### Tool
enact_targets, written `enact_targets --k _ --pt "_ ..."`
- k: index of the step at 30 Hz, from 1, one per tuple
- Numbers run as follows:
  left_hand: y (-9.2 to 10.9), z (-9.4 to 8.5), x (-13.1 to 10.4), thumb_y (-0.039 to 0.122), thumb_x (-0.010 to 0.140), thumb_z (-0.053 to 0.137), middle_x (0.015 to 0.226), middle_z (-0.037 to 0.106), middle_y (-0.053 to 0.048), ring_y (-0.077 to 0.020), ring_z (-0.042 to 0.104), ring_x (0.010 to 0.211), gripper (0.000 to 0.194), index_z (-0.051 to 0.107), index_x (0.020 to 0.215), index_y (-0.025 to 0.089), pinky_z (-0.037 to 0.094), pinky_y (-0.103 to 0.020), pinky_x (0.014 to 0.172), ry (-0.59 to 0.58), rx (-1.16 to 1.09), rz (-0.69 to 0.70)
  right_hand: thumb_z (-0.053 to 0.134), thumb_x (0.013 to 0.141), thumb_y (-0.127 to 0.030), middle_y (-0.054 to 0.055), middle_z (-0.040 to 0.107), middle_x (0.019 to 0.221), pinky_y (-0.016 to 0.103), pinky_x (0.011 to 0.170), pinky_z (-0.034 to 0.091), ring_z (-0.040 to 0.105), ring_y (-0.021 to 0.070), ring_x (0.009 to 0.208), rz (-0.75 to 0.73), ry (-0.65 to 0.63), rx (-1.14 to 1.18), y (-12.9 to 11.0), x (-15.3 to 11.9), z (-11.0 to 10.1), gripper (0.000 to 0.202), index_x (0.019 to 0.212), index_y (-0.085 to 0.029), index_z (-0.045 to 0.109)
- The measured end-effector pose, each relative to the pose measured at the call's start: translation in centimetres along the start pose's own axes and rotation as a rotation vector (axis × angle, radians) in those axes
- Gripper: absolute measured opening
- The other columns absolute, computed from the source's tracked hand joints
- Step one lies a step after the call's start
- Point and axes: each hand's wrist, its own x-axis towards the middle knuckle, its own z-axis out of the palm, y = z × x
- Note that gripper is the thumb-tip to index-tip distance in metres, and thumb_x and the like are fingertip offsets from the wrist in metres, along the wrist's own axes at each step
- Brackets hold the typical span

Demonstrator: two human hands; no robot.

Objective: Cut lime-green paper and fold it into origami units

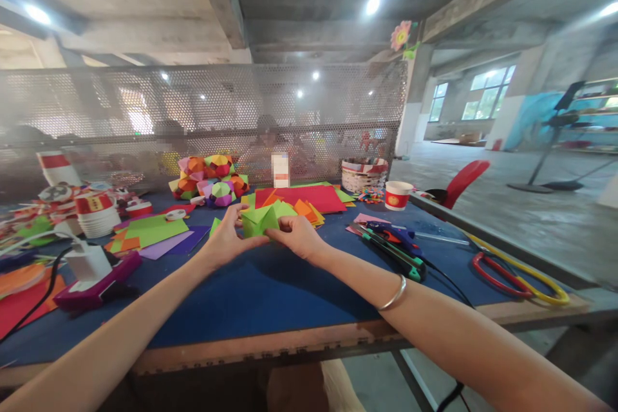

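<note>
at far left, red and orange paper sheets (pixel 24 312) lie on the blue tabletop (pixel 217 309), beside a purple power strip (pixel 80 296) with a white charger (pixel 89 262) plugged in. behind these rises a stack of paper cups (pixel 98 222); to its right, green, lilac and blue sheets (pixel 159 230) overlap flat. a cluster of multicoloured paper balls (pixel 219 190) stands farther back, near the perforated metal screen (pixel 290 100) that bounds the far side. at centre, the left hand (pixel 224 235) grasps the left side of a folded green paper piece (pixel 258 222), fingers at its edge and thumb along its bottom; the right hand (pixel 300 238) pinches its lower right corner. the piece is in front of the large red sheet (pixel 309 198). between the hands and the wooden near edge (pixel 270 339) extends a broad blue stretch, giving the forearms room. to the right are a woven basket (pixel 363 175), a paper cup (pixel 398 198) near the right-hand rim and, nearer, a green-and-black utility knife (pixel 393 254). at far right, a red loop handle (pixel 516 291) and a yellow loop handle (pixel 560 297) lie at the table's corner.
</note>
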Motion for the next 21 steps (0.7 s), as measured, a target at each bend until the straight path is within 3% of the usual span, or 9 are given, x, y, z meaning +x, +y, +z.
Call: enact_targets --k 3,6,10,14,17,21 --pt "-0.9 0.1 0.3 0.040 0.056 0.080 0.093 0.068 -0.005 -0.0228 0.067 0.086 0.070 0.052 0.116 0.018 0.053 -0.036 0.074 -0.010 0.039 0.062 0.069 0.081 -0.028 -0.002 0.061 0.062 0.024 0.058 0.042 0.055 0.0138 0.062 0.054 -0.008 0.034 -0.2 0.0 0.1 0.019 0.067 -0.018 0.061" --pt "-0.8 -0.6 0.7 0.036 0.057 0.074 0.093 0.071 -0.005 -0.0240 0.069 0.090 0.055 0.057 0.106 0.018 0.054 -0.039 0.082 0.014 -0.068 0.013 0.070 0.081 -0.026 -0.002 0.061 0.063 0.024 0.058 0.043 0.055 0.0134 0.062 0.093 0.003 0.031 -0.3 0.0 0.0 0.018 0.069 -0.018 0.060" --pt "0.0 -1.5 0.6 0.035 0.059 0.074 0.080 0.072 -0.002 -0.0221 0.069 0.077 0.055 0.060 0.109 0.015 0.052 -0.036 0.075 0.038 -0.183 -0.092 0.070 0.081 -0.026 -0.002 0.060 0.061 0.024 0.056 0.042 0.054 0.0131 0.058 0.106 0.002 0.019 -0.2 0.1 -0.1 0.021 0.066 -0.018 0.057" --pt "0.8 -1.4 0.4 0.036 0.053 0.083 0.077 0.073 -0.001 -0.0212 0.068 0.076 0.060 0.064 0.106 0.016 0.050 -0.033 0.075 0.017 -0.191 -0.091 0.068 0.081 -0.021 -0.002 0.060 0.060 0.023 0.055 0.041 0.053 0.0116 0.058 0.100 -0.046 0.046 -0.6 -0.1 0.0 0.017 0.067 -0.017 0.058" --pt "0.9 -1.2 0.4 0.039 0.045 0.089 0.080 0.075 -0.002 -0.0210 0.068 0.078 0.058 0.069 0.095 0.017 0.050 -0.032 0.076 0.027 -0.166 -0.044 0.068 0.079 -0.017 -0.005 0.057 0.058 0.021 0.054 0.039 0.050 0.0098 0.056 0.086 -0.099 0.056 -1.1 -0.4 0.2 0.017 0.065 -0.018 0.057" --pt "0.8 -1.2 0.4 0.053 0.051 0.087 0.067 0.070 0.000 -0.0133 0.058 0.062 0.044 0.075 0.074 0.017 0.044 -0.026 0.063 0.103 -0.155 -0.060 0.067 0.077 -0.015 -0.006 0.051 0.054 0.022 0.055 0.038 0.047 0.0094 0.055 0.065 -0.137 0.044 -1.5 -0.6 0.1 0.022 0.060 -0.018 0.054"
